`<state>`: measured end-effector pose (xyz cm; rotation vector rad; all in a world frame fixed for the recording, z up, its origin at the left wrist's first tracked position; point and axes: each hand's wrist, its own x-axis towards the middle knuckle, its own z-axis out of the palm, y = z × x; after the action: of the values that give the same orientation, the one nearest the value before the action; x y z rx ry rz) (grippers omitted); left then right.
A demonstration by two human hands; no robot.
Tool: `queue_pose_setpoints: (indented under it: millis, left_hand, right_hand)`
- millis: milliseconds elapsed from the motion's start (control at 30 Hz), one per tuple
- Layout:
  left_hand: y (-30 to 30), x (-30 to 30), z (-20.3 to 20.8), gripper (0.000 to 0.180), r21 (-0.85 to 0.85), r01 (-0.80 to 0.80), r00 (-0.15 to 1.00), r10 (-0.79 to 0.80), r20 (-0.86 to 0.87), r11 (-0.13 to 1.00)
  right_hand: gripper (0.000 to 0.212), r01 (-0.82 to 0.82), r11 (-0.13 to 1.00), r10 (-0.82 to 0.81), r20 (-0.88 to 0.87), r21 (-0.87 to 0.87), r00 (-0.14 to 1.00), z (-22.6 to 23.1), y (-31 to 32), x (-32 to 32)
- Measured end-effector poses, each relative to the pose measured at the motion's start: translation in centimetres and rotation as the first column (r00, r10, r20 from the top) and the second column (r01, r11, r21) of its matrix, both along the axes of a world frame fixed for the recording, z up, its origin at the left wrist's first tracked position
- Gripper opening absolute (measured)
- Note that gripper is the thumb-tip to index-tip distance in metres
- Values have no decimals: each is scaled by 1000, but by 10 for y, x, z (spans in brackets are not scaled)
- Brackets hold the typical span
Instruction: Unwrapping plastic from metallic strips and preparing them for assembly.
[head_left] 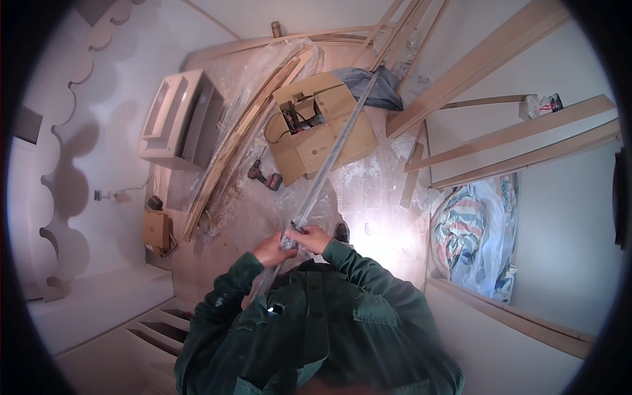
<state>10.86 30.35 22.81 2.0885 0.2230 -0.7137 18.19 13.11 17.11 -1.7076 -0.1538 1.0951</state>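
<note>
A long, thin strip in clear plastic wrap [327, 166] runs from my body out past an opened cardboard box [342, 146]. My left hand [269, 251] is closed around the strip close to my chest. Just beside it, my right hand [313, 239] is closed at the same strip, with its thumb and fingers by a small dark piece [297, 227]. What that dark piece is, I cannot make out. Both hands almost meet, and the wrapped strip continues below them across my green jacket. The box's flaps are spread, with a cable and tools partly visible inside.
A cordless drill [265, 176] lies on the dusty floor left of the box. Long wooden boards [253, 115] in plastic stretch beside a pale cabinet unit [179, 118]. Wide boards [484, 62] lean at the right, near a striped plastic sheet [461, 220].
</note>
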Motion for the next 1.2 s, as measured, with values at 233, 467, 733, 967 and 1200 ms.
queue_pose_setpoints:
  millis: [233,467,733,967,1200]
  left_hand:
    - [7,-18,-49,49,-101,-31,992,43,117,994]
    - [15,-4,-27,50,-357,-244,963,181,-200,902]
    - [-1,-6,-40,78,-11,-24,999,23,-43,1000]
    - [1,-8,-34,55,-601,-350,936,241,-257,719]
    - [-2,-8,-5,33,-562,-652,721,189,-666,509]
  right_hand:
    - [34,139,989,-128,-181,54,975,-10,-11,-2]
    - [40,296,955,-297,-58,-20,953,-19,-45,8]
    - [35,59,992,-49,-84,114,995,10,-12,-8]
    - [25,324,939,-281,-284,116,917,-5,-34,-19]
    - [26,305,952,-294,-280,-4,914,-12,-69,-18]
